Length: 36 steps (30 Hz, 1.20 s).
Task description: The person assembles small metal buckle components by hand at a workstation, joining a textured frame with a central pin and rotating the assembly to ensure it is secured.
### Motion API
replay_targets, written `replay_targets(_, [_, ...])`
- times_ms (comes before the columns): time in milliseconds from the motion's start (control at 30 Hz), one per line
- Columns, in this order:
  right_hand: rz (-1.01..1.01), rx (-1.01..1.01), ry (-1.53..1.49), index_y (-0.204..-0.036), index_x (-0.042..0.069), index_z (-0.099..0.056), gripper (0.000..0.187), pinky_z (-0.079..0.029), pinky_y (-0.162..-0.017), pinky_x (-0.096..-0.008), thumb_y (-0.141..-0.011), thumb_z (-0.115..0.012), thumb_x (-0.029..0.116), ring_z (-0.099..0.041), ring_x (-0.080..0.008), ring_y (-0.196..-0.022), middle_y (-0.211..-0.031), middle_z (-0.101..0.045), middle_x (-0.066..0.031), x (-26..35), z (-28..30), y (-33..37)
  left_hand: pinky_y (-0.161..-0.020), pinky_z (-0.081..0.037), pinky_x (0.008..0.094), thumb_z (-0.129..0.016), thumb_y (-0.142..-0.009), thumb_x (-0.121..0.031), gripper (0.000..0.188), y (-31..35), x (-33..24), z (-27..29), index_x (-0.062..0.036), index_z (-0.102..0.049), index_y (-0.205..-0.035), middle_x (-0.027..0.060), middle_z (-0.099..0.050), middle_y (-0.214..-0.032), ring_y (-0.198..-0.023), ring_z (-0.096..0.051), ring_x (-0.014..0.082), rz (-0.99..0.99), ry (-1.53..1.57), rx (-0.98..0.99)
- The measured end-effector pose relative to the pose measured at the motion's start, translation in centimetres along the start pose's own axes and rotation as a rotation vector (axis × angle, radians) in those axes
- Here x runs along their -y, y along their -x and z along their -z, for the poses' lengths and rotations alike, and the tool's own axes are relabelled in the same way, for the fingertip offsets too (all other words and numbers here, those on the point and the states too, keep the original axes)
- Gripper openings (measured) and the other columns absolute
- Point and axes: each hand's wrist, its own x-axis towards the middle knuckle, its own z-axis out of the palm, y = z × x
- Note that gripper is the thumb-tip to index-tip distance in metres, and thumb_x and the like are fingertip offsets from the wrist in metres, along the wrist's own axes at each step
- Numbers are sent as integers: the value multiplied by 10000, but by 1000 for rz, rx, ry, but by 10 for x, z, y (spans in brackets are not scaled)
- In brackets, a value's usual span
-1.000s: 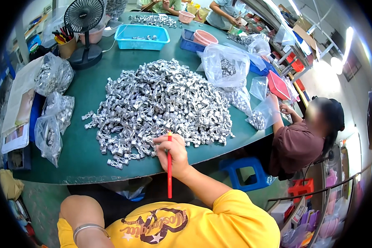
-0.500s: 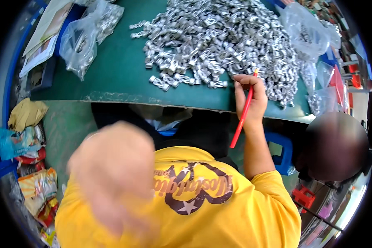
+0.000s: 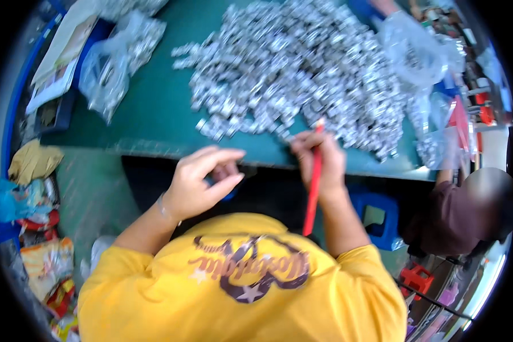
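My right hand [image 3: 325, 159] is closed around a slim red pencil-like stick [image 3: 313, 194] with a pale tip pointing up. Its thumb and forefinger come together at the near edge of a large pile of small silvery metal parts [image 3: 290, 68] with loops. Whether a part is pinched between those fingertips is blurred. My left hand [image 3: 202, 179], a thin bracelet on its wrist, hovers by the table's front edge. Its thumb and forefinger are apart, and nothing shows between them. The pile covers much of the green table [image 3: 148, 97].
Clear plastic bags of silvery parts lie at the left [image 3: 105, 77] and right [image 3: 413, 51] of the pile. Papers [image 3: 62, 65] rest at the far left. A blue stool [image 3: 382, 219] stands below the table. Another person [image 3: 453, 219] is at the right.
My left hand has come down and forward from close before my chest to the table's edge. My right hand, still holding the red stick, has moved slightly left and nearer me.
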Motion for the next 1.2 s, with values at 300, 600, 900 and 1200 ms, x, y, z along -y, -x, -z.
replay_targets(300, [219, -66, 411, -834, 49, -518, 224, -444, -625, -398, -684, -640, -63, -558, -322, -716, -819, -604, -117, -2, 2, -24, -535, -483, 224, -688, -714, 40, 333, -23, 2, -15, -5, -633, -1039, 103, -624, -932, -745, -625, 155, -112, -184, -28])
replay_targets(600, [193, -4, 378, -866, 68, -515, 274, -431, -736, -424, -683, -705, -6, -568, -331, -861, -1016, -609, -135, -1, -16, -32, -561, -503, 251, -691, -715, 15, 295, -20, 14, -8, -9, -634, -1004, 113, -632, -954, -763, -619, 197, -199, -192, 34])
replay_targets(900, [203, -79, 133, -816, 52, -505, 284, -507, -703, -335, -696, -744, -43, -644, -280, -808, -911, -649, -164, 13, -23, -29, -669, -527, 264, -696, -735, 32, 465, -15, 19, -5, 8, -549, -1175, 128, -638, -972, -791, -652, 188, -98, -62, -8])
replay_targets(1200, [228, 51, -172, -824, 39, -435, 353, -523, -639, -295, -694, -736, -91, -653, -234, -746, -892, -660, -181, 22, -41, -14, -705, -510, 207, -680, -796, 37, 317, -13, 21, -3, 22, -610, -1104, 77, -591, -977, -810, -616, 90, 108, 238, -126])
